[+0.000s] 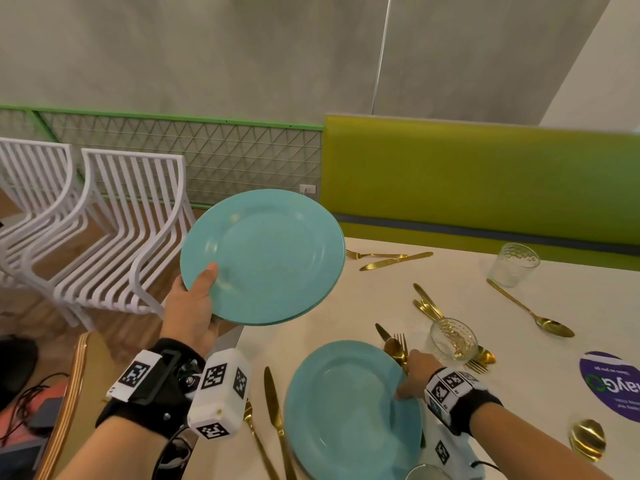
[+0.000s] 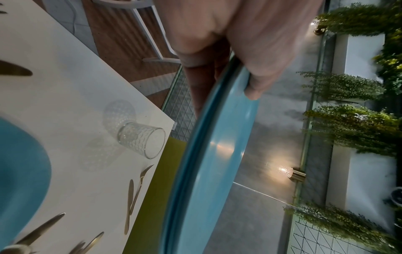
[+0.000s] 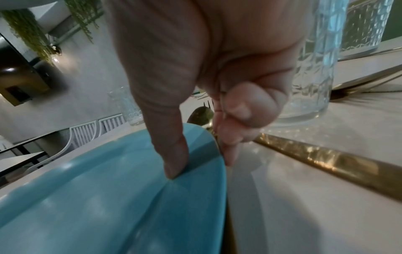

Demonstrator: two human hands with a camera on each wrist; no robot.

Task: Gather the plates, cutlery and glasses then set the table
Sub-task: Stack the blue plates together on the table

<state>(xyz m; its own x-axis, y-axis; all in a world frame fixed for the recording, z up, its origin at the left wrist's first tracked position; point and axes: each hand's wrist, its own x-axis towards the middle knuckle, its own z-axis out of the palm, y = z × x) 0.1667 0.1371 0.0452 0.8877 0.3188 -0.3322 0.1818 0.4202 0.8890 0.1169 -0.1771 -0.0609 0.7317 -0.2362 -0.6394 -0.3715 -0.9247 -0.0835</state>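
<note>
My left hand [image 1: 204,289] grips a stack of two teal plates [image 1: 266,254] by the near rim, thumb on top, in the air over the table's left edge. In the left wrist view the two plate rims [image 2: 208,154] show edge-on under the thumb [image 2: 252,86]. Another teal plate [image 1: 346,410] lies on the white table [image 1: 346,306] near the front. My right hand [image 1: 405,382] pinches that plate's right rim [image 3: 195,189], thumb [image 3: 174,168] on top and fingers curled at the edge. Whether that rim is lifted I cannot tell.
Gold cutlery lies scattered: a knife [image 1: 273,407] left of the plate, a fork and knife [image 1: 394,259] far off, spoons [image 1: 530,310] to the right. Glasses [image 1: 452,339] [image 1: 515,265] stand behind my right hand. White chairs [image 1: 114,230] stand left, a green bench [image 1: 485,181] behind.
</note>
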